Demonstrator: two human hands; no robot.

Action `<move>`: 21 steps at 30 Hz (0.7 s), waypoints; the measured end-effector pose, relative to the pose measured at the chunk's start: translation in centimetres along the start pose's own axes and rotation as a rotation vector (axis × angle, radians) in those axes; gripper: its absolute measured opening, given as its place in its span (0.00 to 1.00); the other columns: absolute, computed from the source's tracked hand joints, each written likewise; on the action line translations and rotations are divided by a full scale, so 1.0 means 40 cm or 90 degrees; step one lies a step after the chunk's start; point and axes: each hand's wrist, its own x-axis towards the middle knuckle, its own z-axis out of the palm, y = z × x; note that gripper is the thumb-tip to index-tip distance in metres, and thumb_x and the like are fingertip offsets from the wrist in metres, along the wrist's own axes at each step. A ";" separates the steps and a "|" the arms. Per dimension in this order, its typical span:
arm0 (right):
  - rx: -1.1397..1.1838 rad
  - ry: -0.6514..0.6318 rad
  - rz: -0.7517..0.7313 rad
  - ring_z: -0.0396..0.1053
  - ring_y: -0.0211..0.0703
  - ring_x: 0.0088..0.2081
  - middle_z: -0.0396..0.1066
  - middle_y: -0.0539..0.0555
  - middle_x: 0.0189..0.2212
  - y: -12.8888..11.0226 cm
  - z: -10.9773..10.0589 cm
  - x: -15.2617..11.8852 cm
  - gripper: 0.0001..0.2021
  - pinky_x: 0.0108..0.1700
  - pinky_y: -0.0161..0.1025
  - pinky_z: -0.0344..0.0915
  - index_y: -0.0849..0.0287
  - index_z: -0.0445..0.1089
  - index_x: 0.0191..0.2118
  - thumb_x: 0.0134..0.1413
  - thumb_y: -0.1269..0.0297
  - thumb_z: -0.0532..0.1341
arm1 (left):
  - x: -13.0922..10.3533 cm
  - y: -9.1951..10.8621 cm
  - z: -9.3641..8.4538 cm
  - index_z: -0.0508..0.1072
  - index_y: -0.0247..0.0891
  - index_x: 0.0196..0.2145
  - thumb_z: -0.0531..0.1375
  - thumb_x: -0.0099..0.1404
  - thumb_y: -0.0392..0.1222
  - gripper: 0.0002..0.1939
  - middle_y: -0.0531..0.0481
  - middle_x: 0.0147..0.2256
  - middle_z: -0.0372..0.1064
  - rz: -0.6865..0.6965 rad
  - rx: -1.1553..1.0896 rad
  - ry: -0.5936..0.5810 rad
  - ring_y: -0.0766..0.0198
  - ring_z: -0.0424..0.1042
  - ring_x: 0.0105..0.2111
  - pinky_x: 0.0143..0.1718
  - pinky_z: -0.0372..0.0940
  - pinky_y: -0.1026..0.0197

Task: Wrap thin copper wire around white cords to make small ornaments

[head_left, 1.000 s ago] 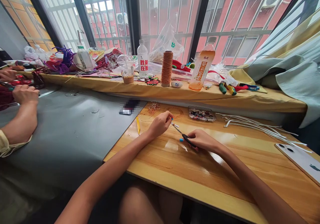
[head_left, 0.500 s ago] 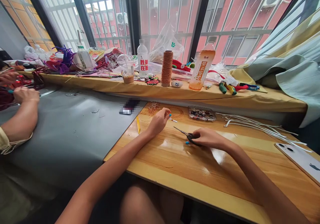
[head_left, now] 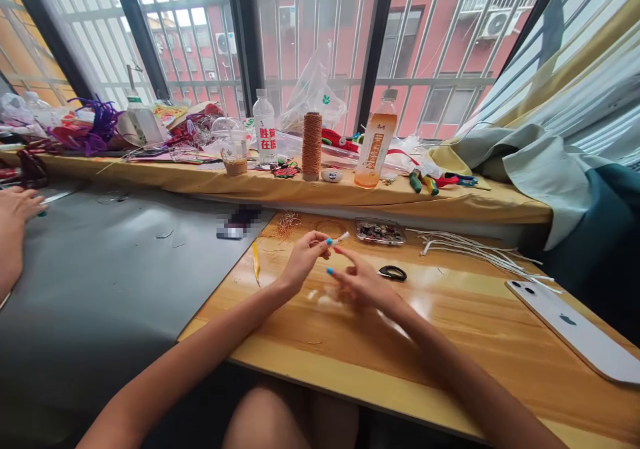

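Observation:
My left hand (head_left: 303, 259) pinches a short piece of white cord (head_left: 343, 237) between thumb and fingertips, its white end sticking out to the right. My right hand (head_left: 369, 285) is just right of it, thumb and index finger apart and pointing toward the cord, with nothing seen between them; its lower fingers are blurred. Black-handled scissors (head_left: 393, 273) lie on the wooden board beyond my right hand, their blades partly hidden. A loose tangle of thin orange thread (head_left: 289, 223) lies behind my left hand.
A clear tray of beads (head_left: 380, 231) and several white cords (head_left: 465, 252) lie toward the back. A phone (head_left: 570, 325) rests at right, a yellow strip (head_left: 257, 262) at left. The ledge holds a brown thread spool (head_left: 311, 147) and bottles. Another person's hand (head_left: 17, 205) is far left.
My right hand has let go of the scissors, which now lie on the board, and has moved left toward the cord. My left hand still holds the cord. The view has shifted right.

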 end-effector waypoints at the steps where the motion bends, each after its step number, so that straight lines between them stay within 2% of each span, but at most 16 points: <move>1: 0.042 -0.037 -0.009 0.57 0.30 0.15 0.68 0.52 0.28 0.004 0.029 -0.001 0.33 0.18 0.31 0.57 0.58 0.47 0.55 0.44 0.50 0.55 | -0.010 -0.003 0.012 0.66 0.34 0.28 0.56 0.53 0.41 0.07 0.54 0.24 0.61 0.003 0.001 -0.006 0.72 0.61 0.23 0.27 0.59 0.67; 4: 0.172 -0.110 -0.045 0.61 0.32 0.18 0.67 0.54 0.33 0.011 0.076 -0.008 0.32 0.20 0.33 0.61 0.54 0.43 0.56 0.47 0.48 0.51 | -0.025 -0.014 0.032 0.68 0.35 0.26 0.58 0.52 0.41 0.06 0.54 0.28 0.59 0.007 0.060 0.005 0.73 0.59 0.25 0.26 0.58 0.68; 7: 0.276 -0.128 -0.059 0.65 0.36 0.24 0.67 0.55 0.36 0.010 0.078 -0.013 0.30 0.23 0.35 0.64 0.52 0.45 0.56 0.49 0.48 0.50 | -0.022 -0.021 0.032 0.70 0.35 0.25 0.58 0.53 0.39 0.05 0.53 0.29 0.58 0.013 0.115 0.006 0.71 0.59 0.27 0.27 0.58 0.69; 10: 0.352 -0.076 -0.061 0.67 0.39 0.30 0.66 0.55 0.40 0.014 0.063 -0.004 0.26 0.23 0.34 0.64 0.50 0.47 0.55 0.50 0.49 0.49 | -0.017 -0.032 0.031 0.69 0.35 0.25 0.57 0.53 0.39 0.05 0.51 0.30 0.60 0.012 0.107 -0.001 0.70 0.61 0.28 0.25 0.58 0.69; 12: 0.365 -0.021 -0.050 0.67 0.39 0.30 0.66 0.55 0.40 0.023 0.051 0.008 0.25 0.21 0.33 0.64 0.50 0.49 0.55 0.51 0.51 0.49 | -0.016 -0.045 0.036 0.69 0.35 0.25 0.57 0.53 0.40 0.06 0.51 0.32 0.60 0.003 0.104 0.005 0.71 0.61 0.27 0.23 0.58 0.70; 14: 0.370 0.022 -0.032 0.67 0.38 0.28 0.67 0.55 0.37 0.035 0.040 0.020 0.23 0.20 0.33 0.63 0.52 0.52 0.54 0.52 0.53 0.49 | -0.017 -0.059 0.042 0.69 0.35 0.25 0.56 0.53 0.39 0.05 0.50 0.35 0.60 -0.012 0.113 0.001 0.73 0.61 0.25 0.21 0.58 0.70; 17: 0.392 0.026 -0.010 0.66 0.36 0.23 0.68 0.54 0.29 0.049 0.026 0.032 0.23 0.20 0.33 0.62 0.57 0.54 0.52 0.52 0.54 0.49 | -0.019 -0.069 0.048 0.70 0.35 0.28 0.54 0.54 0.34 0.05 0.49 0.37 0.59 -0.017 0.135 -0.034 0.74 0.61 0.23 0.21 0.58 0.69; 21: 0.314 0.016 -0.023 0.62 0.33 0.19 0.64 0.49 0.20 0.058 0.011 0.040 0.19 0.20 0.31 0.59 0.60 0.59 0.48 0.51 0.56 0.51 | -0.012 -0.063 0.035 0.69 0.35 0.30 0.53 0.55 0.34 0.06 0.48 0.35 0.63 0.045 0.195 -0.031 0.70 0.64 0.28 0.27 0.61 0.67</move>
